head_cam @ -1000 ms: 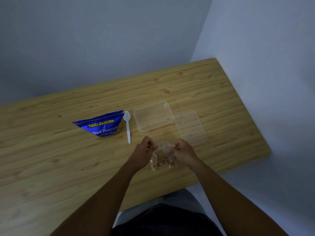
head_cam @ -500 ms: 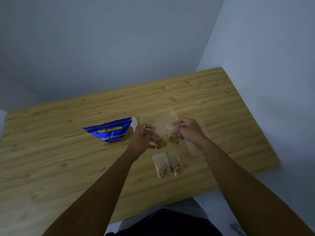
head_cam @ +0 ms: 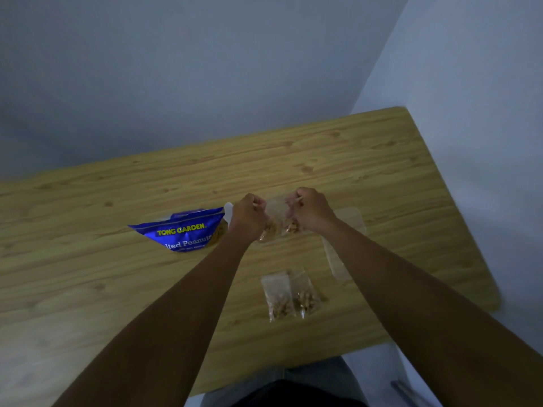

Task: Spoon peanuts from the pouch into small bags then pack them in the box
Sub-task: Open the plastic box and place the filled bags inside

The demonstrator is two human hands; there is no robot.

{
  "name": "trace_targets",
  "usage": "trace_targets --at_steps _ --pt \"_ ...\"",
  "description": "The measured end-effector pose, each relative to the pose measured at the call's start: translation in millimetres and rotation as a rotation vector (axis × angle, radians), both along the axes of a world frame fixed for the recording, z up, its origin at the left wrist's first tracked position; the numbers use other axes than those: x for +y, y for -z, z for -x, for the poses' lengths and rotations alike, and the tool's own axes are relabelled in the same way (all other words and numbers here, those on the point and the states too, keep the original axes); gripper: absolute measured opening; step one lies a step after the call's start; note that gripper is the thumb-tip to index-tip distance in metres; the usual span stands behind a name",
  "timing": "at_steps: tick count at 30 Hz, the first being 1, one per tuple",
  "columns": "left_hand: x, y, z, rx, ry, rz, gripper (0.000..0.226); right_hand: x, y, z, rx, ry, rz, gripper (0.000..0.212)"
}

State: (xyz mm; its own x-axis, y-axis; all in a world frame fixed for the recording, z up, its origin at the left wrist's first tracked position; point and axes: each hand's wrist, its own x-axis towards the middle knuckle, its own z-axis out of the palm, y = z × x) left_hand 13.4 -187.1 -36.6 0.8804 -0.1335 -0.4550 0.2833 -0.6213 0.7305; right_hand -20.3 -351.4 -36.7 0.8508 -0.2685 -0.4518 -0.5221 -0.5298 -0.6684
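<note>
My left hand (head_cam: 248, 217) and my right hand (head_cam: 308, 210) each pinch the top of a small clear bag of peanuts (head_cam: 289, 226), holding the bags side by side above the clear plastic box (head_cam: 277, 205), which the hands mostly hide. Two more filled small bags (head_cam: 289, 295) lie flat on the table nearer to me. The blue peanut pouch (head_cam: 183, 230) lies to the left of my left hand. Only the bowl of the white spoon (head_cam: 228, 207) shows beside the pouch.
The clear box lid (head_cam: 343, 245) lies on the wooden table (head_cam: 88, 274) under my right forearm. Grey walls close the table's far and right sides. The table's near edge runs just past the two lying bags.
Both hands have moved away from me, from near the table's front edge to over the box, carrying bags. Two bags stay lying on the table. The camera has tilted upward.
</note>
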Motion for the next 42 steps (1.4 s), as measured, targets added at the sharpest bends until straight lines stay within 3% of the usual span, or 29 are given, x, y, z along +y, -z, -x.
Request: trace_targets --at_steps 3,9,13,15,18,22,27,30,34,39,42 --pt "0.1 1.0 0.9 -0.042 0.032 -0.058 0.016 3.0 5.0 0.4 -0.025 -0.010 0.005 0.011" --pt "-1.0 8.3 16.8 -0.186 0.213 -0.223 0.029 -1.3 20.7 13.3 -0.107 -0.123 0.178 0.037" --pt "-1.7 -5.3 22.5 -0.548 0.291 -0.197 0.038 -6.4 19.2 20.6 -0.313 -0.137 0.257 0.024" --pt "3.3 -3.8 32.7 -0.707 0.281 -0.178 0.017 -4.2 15.9 32.9 -0.417 -0.102 0.237 0.017" --pt "13.6 4.1 59.0 -0.551 0.283 -0.182 0.016 3.2 8.5 69.9 -0.467 0.026 0.141 0.005" --pt "30.3 17.5 108.6 -0.394 0.297 -0.196 0.014 20.7 24.2 132.4 -0.339 0.032 0.087 0.006" --pt "40.4 36.2 128.6 -0.046 0.263 -0.300 0.046 42.3 32.3 163.0 0.005 -0.073 0.244 0.039" --pt "41.5 43.1 134.3 -0.013 0.247 -0.290 0.057 50.4 31.5 163.6 0.096 -0.025 0.271 0.042" --pt "33.0 46.2 134.5 0.028 0.223 -0.248 0.047 53.9 34.3 160.0 0.173 0.076 0.236 0.035" --pt "27.4 50.2 141.0 0.003 0.224 -0.230 0.005 53.5 39.2 161.8 0.190 0.036 0.286 0.017" --pt "31.3 52.7 143.1 -0.021 0.276 -0.225 0.005 54.5 41.6 162.1 0.204 -0.008 0.329 0.013"
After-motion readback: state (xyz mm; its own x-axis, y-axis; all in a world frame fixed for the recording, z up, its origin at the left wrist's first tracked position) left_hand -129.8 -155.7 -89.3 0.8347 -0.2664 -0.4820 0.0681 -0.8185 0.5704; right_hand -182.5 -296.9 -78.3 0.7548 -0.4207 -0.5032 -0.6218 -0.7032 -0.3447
